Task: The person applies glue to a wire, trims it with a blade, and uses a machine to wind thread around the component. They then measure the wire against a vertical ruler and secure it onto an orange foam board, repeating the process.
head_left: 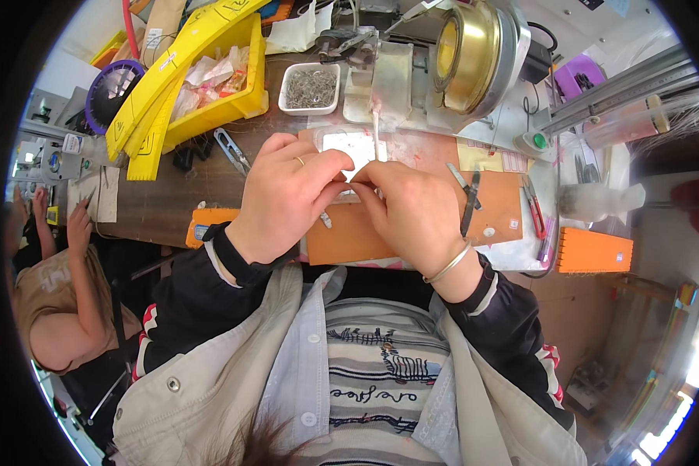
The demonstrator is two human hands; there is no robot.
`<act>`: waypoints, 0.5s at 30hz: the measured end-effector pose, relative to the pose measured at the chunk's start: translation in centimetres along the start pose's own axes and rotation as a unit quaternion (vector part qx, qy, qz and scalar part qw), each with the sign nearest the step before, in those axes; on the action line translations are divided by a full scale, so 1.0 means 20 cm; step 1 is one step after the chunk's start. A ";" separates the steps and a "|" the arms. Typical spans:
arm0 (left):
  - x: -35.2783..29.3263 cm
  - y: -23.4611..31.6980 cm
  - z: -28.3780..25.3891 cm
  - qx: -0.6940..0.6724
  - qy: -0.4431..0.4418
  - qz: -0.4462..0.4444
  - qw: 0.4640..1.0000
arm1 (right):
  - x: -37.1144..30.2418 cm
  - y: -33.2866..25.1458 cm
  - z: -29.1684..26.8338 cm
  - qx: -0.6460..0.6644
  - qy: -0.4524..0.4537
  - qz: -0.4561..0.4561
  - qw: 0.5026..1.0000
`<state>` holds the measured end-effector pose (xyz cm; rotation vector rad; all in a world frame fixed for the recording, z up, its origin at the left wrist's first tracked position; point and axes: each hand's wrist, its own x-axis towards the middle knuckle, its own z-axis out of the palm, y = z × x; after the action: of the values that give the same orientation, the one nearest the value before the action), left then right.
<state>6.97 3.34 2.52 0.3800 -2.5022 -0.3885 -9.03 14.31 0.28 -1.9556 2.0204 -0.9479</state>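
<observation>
My left hand point(289, 194) and my right hand point(413, 208) meet over the orange-brown work mat point(351, 237), fingertips pinched close together. Whatever they hold between the tips is too small to make out. Just beyond the fingers lies a bright white patch point(348, 144) on the mat. A thin white stick point(376, 133) stands out from the machine's plate toward my right fingers. To the right of my right hand rest a dark slender tool point(470, 203) and a silver blade-like tool point(458, 177).
At the back left stands a yellow bin point(248, 97) of small bags, beside a white tray point(286, 102) of small metal parts. A big brass-coloured spool point(464, 58) rises at the back right. Red-handled pliers point(536, 213) lie right. A co-worker's hand point(78, 227) shows far left.
</observation>
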 end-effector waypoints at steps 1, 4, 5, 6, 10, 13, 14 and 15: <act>-0.01 -0.01 0.00 -0.015 -0.001 -0.009 1.000 | 0.01 -0.01 0.01 0.011 0.002 0.012 1.000; -0.03 -0.03 0.00 -0.046 0.002 -0.027 0.999 | 0.01 -0.02 0.02 0.040 0.002 0.034 0.999; -0.02 -0.02 0.00 -0.059 0.005 -0.035 0.998 | 0.01 -0.02 0.01 0.062 0.002 0.043 0.997; -0.01 -0.01 -0.01 -0.058 0.005 -0.033 0.998 | 0.01 -0.03 0.00 0.062 0.004 0.043 0.997; -0.02 -0.04 0.00 -0.071 0.014 -0.042 0.996 | 0.04 -0.04 -0.02 0.087 -0.017 0.087 0.992; -0.03 -0.05 0.00 -0.093 0.016 -0.059 0.994 | 0.05 -0.05 -0.02 0.093 -0.032 0.098 0.990; -0.03 -0.05 0.00 -0.108 0.017 -0.069 0.992 | 0.05 -0.06 -0.02 0.095 -0.035 0.102 0.990; -0.03 -0.05 0.00 -0.108 0.018 -0.069 0.992 | 0.06 -0.06 -0.02 0.094 -0.036 0.101 0.990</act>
<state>7.67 2.60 1.84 0.4694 -2.3756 -0.6951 -8.33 13.45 1.56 -1.6303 1.9645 -0.9654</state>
